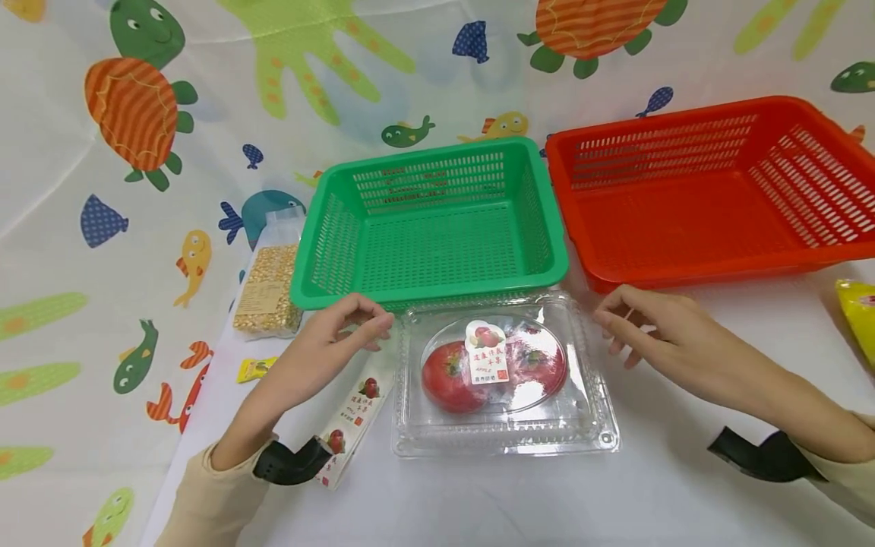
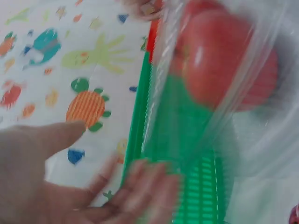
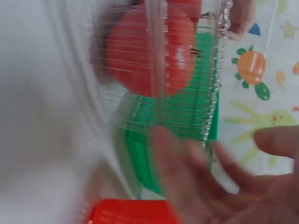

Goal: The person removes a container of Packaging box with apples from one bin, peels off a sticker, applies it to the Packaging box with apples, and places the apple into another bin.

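Lying in the middle: a clear plastic clamshell box (image 1: 506,380) with a white label, holding two red apples (image 1: 454,376), sits on the white counter (image 1: 683,471) just in front of the green slotted plastic basket (image 1: 431,220).
Left hand: the left hand (image 1: 328,342) hovers at the box's near-left corner, fingers loosely curled, grasping nothing; whether the fingertips touch the box's rim cannot be told.
Right hand: the right hand (image 1: 656,327) sits just beside the box's right corner, fingers relaxed and released, holding nothing.
Wrist views: both are blurred; the left wrist view shows the box (image 2: 219,70) close to the fingers (image 2: 140,186), the right wrist view the same (image 3: 159,56).
Red basket: an orange-red slotted plastic basket (image 1: 704,190) stands to the right of the green one, touching it.
Left side: a clear bag of yellow kernels (image 1: 268,285), a small yellow sweet wrapper (image 1: 254,369) and a narrow white printed packet (image 1: 355,418) lie near the left arm.
Far right: a yellow packet (image 1: 860,311) at the edge.
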